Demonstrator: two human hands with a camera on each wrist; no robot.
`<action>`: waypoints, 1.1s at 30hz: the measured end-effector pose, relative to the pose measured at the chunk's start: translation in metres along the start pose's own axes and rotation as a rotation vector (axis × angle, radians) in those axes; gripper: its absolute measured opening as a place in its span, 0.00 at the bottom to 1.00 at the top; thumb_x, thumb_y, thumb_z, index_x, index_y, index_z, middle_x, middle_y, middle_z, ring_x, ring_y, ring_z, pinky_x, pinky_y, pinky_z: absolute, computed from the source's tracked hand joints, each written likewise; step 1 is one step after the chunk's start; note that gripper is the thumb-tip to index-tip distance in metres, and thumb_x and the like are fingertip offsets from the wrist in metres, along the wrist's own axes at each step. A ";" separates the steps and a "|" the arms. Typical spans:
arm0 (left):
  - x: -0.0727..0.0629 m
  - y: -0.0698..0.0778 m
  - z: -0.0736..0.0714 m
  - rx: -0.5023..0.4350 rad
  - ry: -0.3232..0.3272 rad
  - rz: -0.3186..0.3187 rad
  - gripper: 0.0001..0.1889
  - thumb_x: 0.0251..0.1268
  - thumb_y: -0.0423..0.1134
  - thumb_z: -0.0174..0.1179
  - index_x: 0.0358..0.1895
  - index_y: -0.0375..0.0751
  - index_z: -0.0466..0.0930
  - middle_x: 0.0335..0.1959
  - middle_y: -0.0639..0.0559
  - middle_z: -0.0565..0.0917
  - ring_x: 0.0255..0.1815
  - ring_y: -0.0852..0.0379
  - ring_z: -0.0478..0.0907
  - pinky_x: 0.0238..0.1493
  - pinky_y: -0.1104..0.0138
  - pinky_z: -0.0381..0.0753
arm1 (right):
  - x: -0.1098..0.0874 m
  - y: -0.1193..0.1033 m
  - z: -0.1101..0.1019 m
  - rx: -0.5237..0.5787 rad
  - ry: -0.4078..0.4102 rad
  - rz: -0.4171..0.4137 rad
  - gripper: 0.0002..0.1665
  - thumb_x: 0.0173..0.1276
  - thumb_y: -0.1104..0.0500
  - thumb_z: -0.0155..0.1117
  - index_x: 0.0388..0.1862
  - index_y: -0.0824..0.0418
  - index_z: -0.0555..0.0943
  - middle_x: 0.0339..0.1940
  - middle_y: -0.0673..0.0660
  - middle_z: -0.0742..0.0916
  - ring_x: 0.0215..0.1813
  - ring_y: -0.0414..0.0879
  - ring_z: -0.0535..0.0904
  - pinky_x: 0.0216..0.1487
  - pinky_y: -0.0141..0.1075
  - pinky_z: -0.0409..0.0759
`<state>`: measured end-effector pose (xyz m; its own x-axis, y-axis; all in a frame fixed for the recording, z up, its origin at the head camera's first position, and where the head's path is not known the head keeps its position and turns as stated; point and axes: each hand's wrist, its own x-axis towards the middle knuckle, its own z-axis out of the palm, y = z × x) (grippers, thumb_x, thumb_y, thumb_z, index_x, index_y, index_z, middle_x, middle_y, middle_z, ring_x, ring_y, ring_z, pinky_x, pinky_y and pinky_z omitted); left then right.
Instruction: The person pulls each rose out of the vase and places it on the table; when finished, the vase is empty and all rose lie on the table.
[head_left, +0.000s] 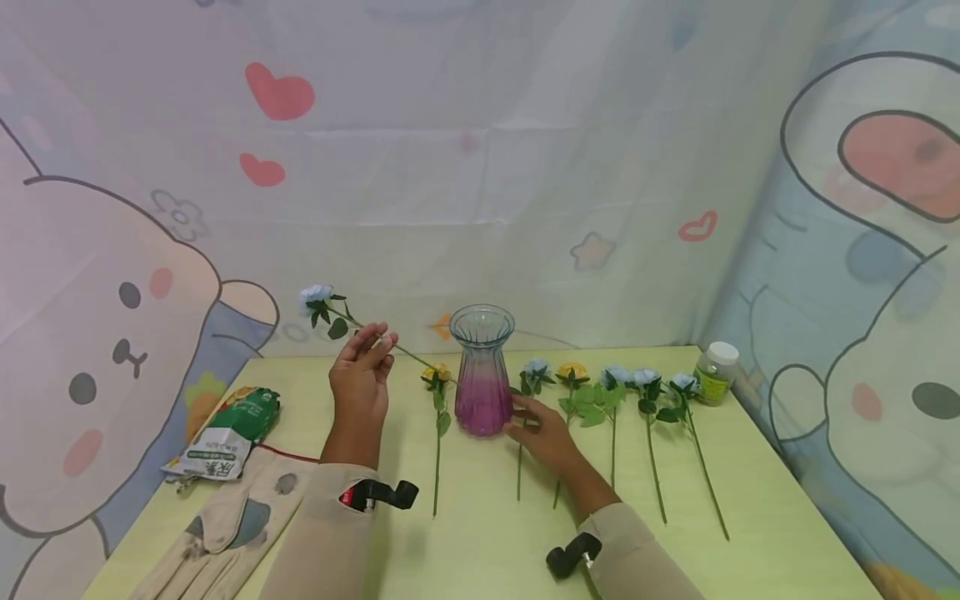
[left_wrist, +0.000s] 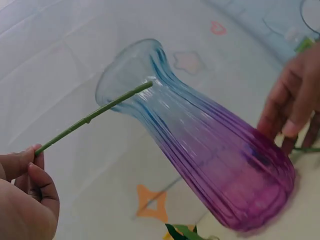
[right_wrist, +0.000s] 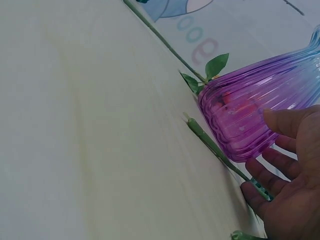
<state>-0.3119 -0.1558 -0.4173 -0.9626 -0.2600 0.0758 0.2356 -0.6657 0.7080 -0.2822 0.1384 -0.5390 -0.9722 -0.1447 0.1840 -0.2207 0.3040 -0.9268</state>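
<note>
My left hand (head_left: 365, 367) pinches the green stem of a light-blue artificial rose (head_left: 316, 297), held tilted above the table, bloom up to the left. In the left wrist view, the bare end of that stem (left_wrist: 90, 119) lies in front of the neck of a glass vase (left_wrist: 220, 155). The ribbed vase, clear blue above and purple below, stands upright mid-table. At its lower right side is my right hand (head_left: 546, 429), with loosely spread fingers (right_wrist: 280, 165). Thumb and fingertips are at the purple glass without wrapping it; firm contact is hard to tell.
A yellow rose (head_left: 437, 425) lies left of the vase. Several blue and yellow roses (head_left: 651, 417) lie to its right, stems toward me. A white-capped jar (head_left: 717, 372) stands at the right back corner. A green-white packet (head_left: 228, 433) and work gloves (head_left: 232, 525) occupy the left side.
</note>
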 end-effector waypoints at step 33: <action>-0.023 -0.016 -0.068 1.170 -0.360 -0.278 0.16 0.75 0.25 0.66 0.61 0.25 0.85 0.43 0.40 0.88 0.41 0.54 0.92 0.50 0.57 0.91 | 0.000 -0.004 0.001 0.015 0.007 0.004 0.34 0.77 0.62 0.72 0.79 0.66 0.76 0.77 0.69 0.81 0.75 0.68 0.81 0.76 0.59 0.81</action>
<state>-0.2848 -0.1867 -0.4781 -0.9859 0.1174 -0.1192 -0.0632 0.3988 0.9149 -0.2812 0.1362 -0.5356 -0.9737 -0.1363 0.1823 -0.2153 0.2907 -0.9323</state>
